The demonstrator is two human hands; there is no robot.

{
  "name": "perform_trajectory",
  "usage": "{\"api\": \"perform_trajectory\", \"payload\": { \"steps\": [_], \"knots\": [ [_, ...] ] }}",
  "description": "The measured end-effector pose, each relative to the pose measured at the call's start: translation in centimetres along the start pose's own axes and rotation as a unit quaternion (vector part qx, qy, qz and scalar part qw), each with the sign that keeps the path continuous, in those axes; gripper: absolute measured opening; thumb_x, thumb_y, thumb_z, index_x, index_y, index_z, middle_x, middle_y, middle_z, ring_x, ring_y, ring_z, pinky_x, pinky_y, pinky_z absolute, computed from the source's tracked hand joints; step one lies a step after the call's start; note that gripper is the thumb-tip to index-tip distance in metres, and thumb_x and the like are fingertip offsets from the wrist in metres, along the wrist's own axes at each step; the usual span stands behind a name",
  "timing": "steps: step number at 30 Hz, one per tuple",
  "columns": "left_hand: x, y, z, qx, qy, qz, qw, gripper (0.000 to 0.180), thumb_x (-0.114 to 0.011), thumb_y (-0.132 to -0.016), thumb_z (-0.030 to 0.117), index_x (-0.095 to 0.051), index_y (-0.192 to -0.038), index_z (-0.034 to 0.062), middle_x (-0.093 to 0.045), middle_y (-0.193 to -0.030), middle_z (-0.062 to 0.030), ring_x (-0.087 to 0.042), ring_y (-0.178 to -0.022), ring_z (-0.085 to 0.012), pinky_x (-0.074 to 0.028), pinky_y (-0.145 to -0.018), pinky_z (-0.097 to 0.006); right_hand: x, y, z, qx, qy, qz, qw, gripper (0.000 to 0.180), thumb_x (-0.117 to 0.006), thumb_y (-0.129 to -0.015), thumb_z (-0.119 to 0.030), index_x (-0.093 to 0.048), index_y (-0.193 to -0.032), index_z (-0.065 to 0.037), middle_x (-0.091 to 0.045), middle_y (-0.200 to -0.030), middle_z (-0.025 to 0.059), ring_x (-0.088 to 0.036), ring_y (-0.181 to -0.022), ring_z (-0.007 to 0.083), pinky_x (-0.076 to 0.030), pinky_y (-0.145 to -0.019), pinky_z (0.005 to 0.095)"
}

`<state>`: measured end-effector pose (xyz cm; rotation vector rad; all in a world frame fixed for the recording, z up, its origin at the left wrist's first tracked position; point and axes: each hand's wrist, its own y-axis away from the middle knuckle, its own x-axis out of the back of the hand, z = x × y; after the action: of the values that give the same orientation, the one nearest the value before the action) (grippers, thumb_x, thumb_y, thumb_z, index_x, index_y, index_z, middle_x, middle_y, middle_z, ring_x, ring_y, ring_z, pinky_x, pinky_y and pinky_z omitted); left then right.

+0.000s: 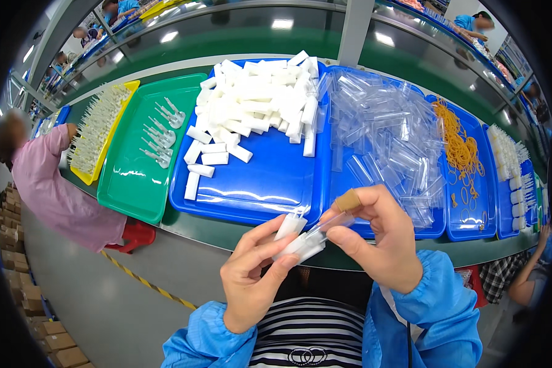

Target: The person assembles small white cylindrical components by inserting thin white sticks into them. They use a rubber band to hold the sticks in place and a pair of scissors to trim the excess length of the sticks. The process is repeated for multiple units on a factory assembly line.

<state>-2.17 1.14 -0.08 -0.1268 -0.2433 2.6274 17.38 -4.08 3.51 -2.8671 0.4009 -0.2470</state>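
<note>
My left hand (pixel 249 273) is closed around several small white plastic pieces (pixel 291 226), with their ends sticking out past the fingertips. My right hand (pixel 386 242) pinches a clear plastic sleeve (pixel 337 227) between thumb and index finger. The sleeve's lower end meets one of the white pieces; how far it covers the piece is hard to make out. A tan finger cover (pixel 348 200) wraps a fingertip of the right hand. Both hands are close together in front of a blue tray (pixel 257 184) heaped with white blocks (pixel 251 104).
Clear sleeves (pixel 380 122) fill another blue tray, with orange rubber bands (pixel 459 138) in a tray beyond. Leftward are a green tray (pixel 132 178) with several small clusters of white-tipped parts and a yellow tray (pixel 98 132). A co-worker in pink (pixel 55 184) sits at left.
</note>
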Motion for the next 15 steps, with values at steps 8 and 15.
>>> {"api": "perform_trajectory", "payload": {
  "steps": [8,15],
  "knots": [
    [-0.41,0.14,0.04,-0.041,-0.032,0.015,0.999,0.025,-0.074,-0.085,-0.002,-0.072,-0.110,-0.0009,-0.058,-0.130,-0.0206,-0.062,-0.116,-0.0296,-0.053,-0.096,-0.038,0.22,0.49,0.53,0.152,0.137,-0.001,0.979,0.034,-0.080,-0.080,-0.006,-0.061,-0.108,-0.002,-0.071,-0.098,0.0117,-0.069,-0.084,0.0242,-0.055,-0.074,0.0308],
    [-0.98,0.25,0.17,-0.033,-0.073,0.037,0.996,0.025,-0.074,-0.084,-0.003,-0.074,-0.108,0.0001,-0.059,-0.127,-0.0187,-0.062,-0.115,-0.0283,-0.052,-0.096,-0.037,0.61,0.20,-0.46,0.063,0.100,-0.032,0.992,0.030,-0.079,-0.080,-0.007,-0.063,-0.106,-0.004,-0.070,-0.093,0.0064,-0.067,-0.083,0.0229,-0.050,-0.082,0.0331]
  ]
}}
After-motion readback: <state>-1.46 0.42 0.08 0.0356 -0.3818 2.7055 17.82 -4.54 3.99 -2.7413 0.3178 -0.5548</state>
